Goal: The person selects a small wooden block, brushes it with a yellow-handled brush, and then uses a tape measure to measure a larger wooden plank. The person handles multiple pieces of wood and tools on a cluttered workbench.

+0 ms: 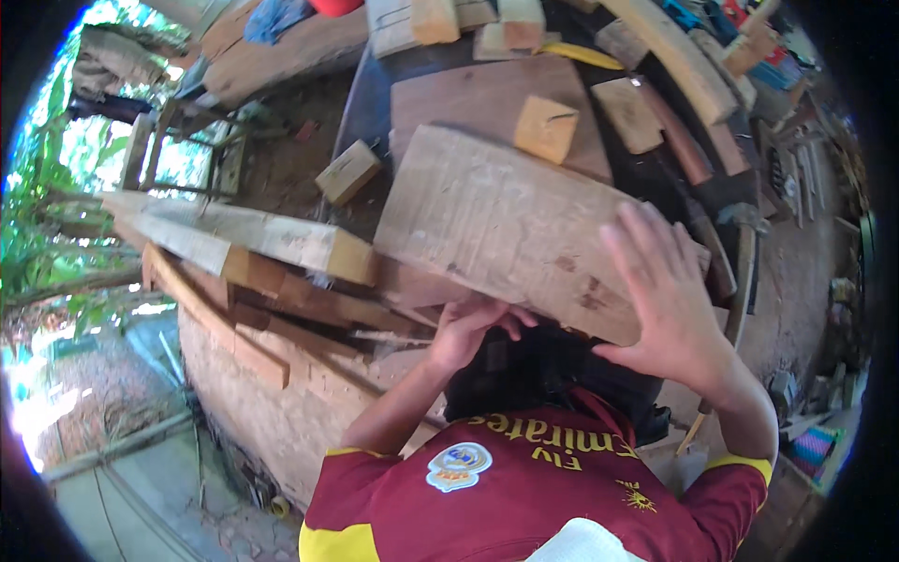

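Maroon-and-yellow shirt (403, 496) closest to the lens, a person bends over a wide, pale wooden board (506, 225) that lies at a slant just beyond the dark cloth (506, 370) at the lap, near end within reach of both arms. The right hand (679, 314) is spread over the board's right end, its fingers apart from one another and its thumb stretched away toward the near edge, a span that seems suited to steadying a piece too broad to close a palm around. How hard it presses, if at all, cannot be told. The left hand (468, 330) meets the near edge from below, fingers loosely bent and slightly parted, probably as a support or guide; their tips are partly lost at the edge, and whether they grip the wood cannot be made out. Beyond, a reddish-brown panel (449, 98) lies partly under the board, perhaps serving as a rest, with a squared wooden block (546, 129) on it beside the board's far edge. At left, long squared timbers (272, 234) are stacked side by side, likely set there to leave the middle to the board, and a smaller loose block (348, 172) sits beyond them.
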The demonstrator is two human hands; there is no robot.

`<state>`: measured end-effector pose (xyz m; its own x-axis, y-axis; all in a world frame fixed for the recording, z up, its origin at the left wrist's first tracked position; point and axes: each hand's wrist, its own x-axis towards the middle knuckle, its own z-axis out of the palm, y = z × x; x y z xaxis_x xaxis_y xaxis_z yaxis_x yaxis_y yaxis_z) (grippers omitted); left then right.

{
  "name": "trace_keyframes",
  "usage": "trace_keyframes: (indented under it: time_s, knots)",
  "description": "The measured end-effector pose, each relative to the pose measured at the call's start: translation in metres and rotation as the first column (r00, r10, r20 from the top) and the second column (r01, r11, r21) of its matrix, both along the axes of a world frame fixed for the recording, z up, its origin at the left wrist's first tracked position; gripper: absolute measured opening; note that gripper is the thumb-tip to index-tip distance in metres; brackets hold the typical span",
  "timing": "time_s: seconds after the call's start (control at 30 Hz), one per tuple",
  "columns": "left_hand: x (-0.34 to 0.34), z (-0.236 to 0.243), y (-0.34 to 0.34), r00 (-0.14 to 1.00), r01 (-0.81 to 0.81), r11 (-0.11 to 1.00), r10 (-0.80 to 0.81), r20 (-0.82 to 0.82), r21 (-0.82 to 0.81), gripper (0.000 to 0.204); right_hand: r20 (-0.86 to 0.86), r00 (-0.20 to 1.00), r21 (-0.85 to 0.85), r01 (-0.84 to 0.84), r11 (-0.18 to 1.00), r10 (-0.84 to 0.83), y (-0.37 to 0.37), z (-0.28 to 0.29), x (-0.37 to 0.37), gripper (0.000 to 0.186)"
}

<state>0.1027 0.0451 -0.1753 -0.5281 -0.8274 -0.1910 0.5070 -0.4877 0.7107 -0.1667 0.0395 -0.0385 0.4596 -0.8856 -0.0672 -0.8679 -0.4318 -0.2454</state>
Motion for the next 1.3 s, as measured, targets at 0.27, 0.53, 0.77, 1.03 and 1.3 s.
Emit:
trace_keyframes:
  time_s: [0.27, 0.53, 0.77, 1.03, 1.3]
  knots:
    - [0.001, 0.009, 0.000, 0.994, 0.009, 0.996, 0.001, 0.109, -0.085, 0.029, -0.037, 0.996, 0.041, 0.079, 0.996, -0.078, -0.031, 0.005, -0.013, 0.126]
    - [0.014, 0.001, 0.011, 1.000, 0.020, 0.988, -0.021, -0.005, -0.152, 0.043, 0.037, 0.999, 0.010, -0.021, 1.000, 0.021, -0.048, 0.003, -0.016, 0.130]
    - [0.008, 0.008, 0.009, 0.999, 0.032, 0.983, -0.023, 0.048, -0.179, 0.040, 0.056, 0.995, -0.081, 0.086, 0.993, -0.082, -0.034, -0.007, 0.005, 0.129]
    - [0.015, 0.000, 0.004, 0.999, 0.023, 0.981, -0.017, 0.031, -0.191, 0.094, 0.069, 0.994, -0.084, 0.090, 0.992, -0.084, -0.021, -0.010, 0.007, 0.128]
    - [0.035, -0.004, 0.009, 0.958, -0.224, 0.974, 0.226, -0.175, 0.028, 0.093, 0.036, 0.986, -0.004, 0.161, 0.987, -0.161, 0.003, -0.005, 0.020, 0.128]
